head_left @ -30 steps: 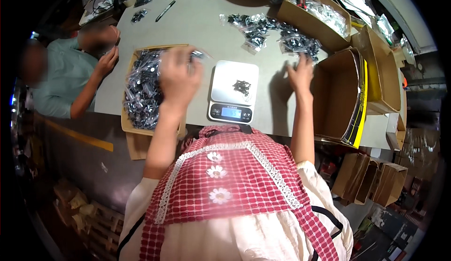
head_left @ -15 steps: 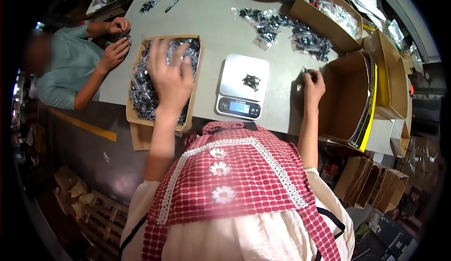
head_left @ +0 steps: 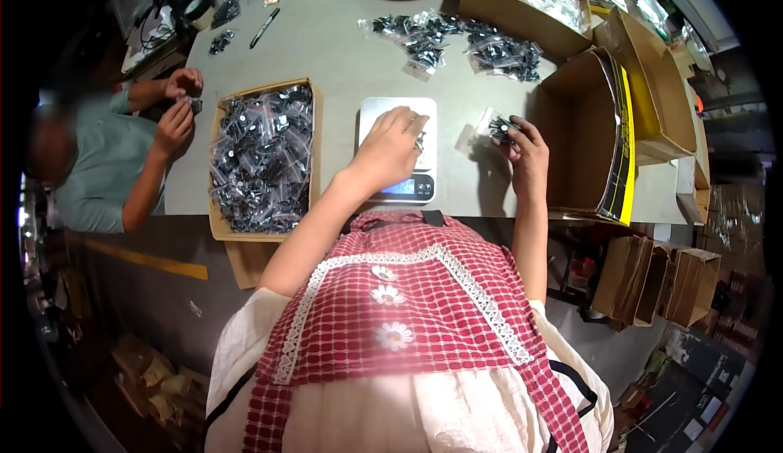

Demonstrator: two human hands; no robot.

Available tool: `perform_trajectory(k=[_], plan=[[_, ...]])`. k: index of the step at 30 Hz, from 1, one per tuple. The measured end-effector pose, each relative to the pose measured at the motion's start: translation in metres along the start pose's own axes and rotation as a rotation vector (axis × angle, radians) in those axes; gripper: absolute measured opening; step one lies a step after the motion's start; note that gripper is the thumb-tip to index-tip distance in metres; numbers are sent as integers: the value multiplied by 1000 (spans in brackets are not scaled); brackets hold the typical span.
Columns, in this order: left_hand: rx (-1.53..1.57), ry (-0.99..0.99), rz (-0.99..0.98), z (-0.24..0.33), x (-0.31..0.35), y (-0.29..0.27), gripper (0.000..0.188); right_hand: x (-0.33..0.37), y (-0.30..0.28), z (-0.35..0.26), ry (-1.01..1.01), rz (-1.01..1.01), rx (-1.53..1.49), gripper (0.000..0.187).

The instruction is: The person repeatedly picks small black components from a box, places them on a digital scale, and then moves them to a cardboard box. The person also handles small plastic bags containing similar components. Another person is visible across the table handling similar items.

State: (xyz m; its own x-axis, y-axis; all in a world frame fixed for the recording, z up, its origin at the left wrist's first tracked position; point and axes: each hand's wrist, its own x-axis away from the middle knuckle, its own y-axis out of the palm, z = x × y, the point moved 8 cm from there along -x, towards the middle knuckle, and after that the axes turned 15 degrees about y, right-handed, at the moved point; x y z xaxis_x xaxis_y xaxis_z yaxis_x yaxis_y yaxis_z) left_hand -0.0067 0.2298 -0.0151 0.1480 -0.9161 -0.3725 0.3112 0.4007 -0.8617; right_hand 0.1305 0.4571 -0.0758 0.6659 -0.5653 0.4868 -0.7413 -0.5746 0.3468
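Note:
My left hand [head_left: 390, 145] lies over the pan of a white digital kitchen scale [head_left: 397, 110], its fingers curled round small black parts [head_left: 421, 141]. The hand covers most of that pile and some of the scale's lit display. To the right, above the tabletop, my right hand [head_left: 526, 150] pinches a small clear plastic bag [head_left: 487, 120] with black parts showing at the fingertips. Whether all those parts are inside the bag I cannot tell. Left of the scale, a shallow cardboard box [head_left: 315, 139] is full of small clear bags of black parts.
Loose filled bags [head_left: 424, 41] lie at the back of the table. A deep open carton [head_left: 579, 139] stands beside my right hand, and another box [head_left: 522, 21] of clear bags is behind it. At the left, a co-worker's hands [head_left: 181, 106] hold something small. A marker [head_left: 264, 28] lies far left.
My left hand has moved from above the box of bags rightward onto the scale pan. My right hand has lifted slightly leftward, the clear bag now showing in it. The whole view has shifted.

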Motion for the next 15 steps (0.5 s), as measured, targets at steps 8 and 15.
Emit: perform_trajectory(k=[8,15], plan=[[-100,-323,167,-24,35,-63,43,-49,75,-8,-8,-191,664,59],[-630,-411,496,-36,128,-205,60,-170,39,-72,-507,511,1364,73]])
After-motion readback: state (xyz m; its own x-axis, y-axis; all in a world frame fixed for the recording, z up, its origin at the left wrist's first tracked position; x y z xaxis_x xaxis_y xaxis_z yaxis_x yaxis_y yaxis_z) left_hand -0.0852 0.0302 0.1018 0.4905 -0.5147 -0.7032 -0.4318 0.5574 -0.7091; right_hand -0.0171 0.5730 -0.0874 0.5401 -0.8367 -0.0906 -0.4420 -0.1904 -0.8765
